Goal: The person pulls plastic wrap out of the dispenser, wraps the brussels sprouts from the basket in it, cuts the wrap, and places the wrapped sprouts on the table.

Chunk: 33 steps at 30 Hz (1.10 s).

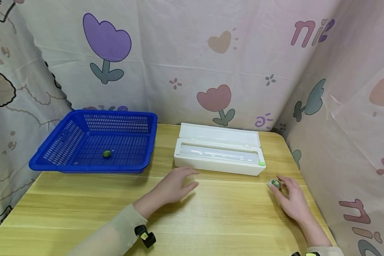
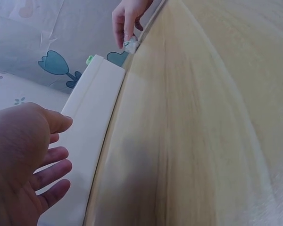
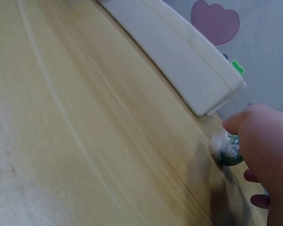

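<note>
Near the table's right edge, my right hand [image 1: 292, 201] holds a small round green vegetable wrapped in clear plastic film [image 1: 275, 183] between thumb and fingers. Crinkled film shows around the wrapped vegetable [image 3: 227, 148] in the right wrist view. My left hand [image 1: 176, 185] is over the table just in front of the cling film box [image 1: 217, 167], its fingers loosely extended and holding nothing. The white box stands with its lid raised and a roll of clear film [image 1: 219, 153] inside. A second small green vegetable [image 1: 107, 153], resembling a Brussels sprout, lies in the blue basket [image 1: 99, 168].
The basket sits at the table's back left, its left part reaching past the edge. A green slider [image 1: 261, 164] is at the box's right end. Patterned curtain [image 1: 172, 46] hangs behind and along both sides of the wooden table [image 1: 227, 217].
</note>
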Each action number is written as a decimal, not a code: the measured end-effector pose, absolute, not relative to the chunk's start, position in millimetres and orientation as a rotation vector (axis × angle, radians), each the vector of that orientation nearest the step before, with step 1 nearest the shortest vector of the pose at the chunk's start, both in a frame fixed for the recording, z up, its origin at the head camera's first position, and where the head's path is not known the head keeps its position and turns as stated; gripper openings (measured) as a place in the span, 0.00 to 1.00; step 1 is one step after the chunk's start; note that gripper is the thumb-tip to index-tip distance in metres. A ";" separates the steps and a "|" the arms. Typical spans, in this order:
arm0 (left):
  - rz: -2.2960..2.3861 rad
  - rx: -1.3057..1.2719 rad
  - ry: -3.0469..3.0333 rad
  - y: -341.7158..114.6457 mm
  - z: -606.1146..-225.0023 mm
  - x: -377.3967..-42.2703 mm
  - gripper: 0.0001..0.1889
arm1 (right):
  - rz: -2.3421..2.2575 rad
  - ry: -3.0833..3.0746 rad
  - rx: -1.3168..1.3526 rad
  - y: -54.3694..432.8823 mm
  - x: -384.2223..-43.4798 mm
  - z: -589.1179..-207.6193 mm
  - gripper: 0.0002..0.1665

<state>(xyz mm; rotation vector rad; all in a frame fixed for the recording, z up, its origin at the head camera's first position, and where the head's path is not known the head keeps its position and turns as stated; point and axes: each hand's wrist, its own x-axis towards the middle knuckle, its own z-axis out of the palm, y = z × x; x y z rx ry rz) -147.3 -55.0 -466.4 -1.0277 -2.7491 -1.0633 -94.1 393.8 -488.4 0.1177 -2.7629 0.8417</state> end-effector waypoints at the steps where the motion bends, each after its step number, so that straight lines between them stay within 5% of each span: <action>1: -1.072 -1.023 -2.745 -55.5 -465.4 -147.8 0.20 | 0.845 -2.749 0.129 393.9 -94.5 -488.0 0.33; 33: -1.346 -0.898 -2.455 -77.5 -422.2 -185.1 0.18 | 0.966 -2.398 0.563 365.7 -121.9 -448.8 0.32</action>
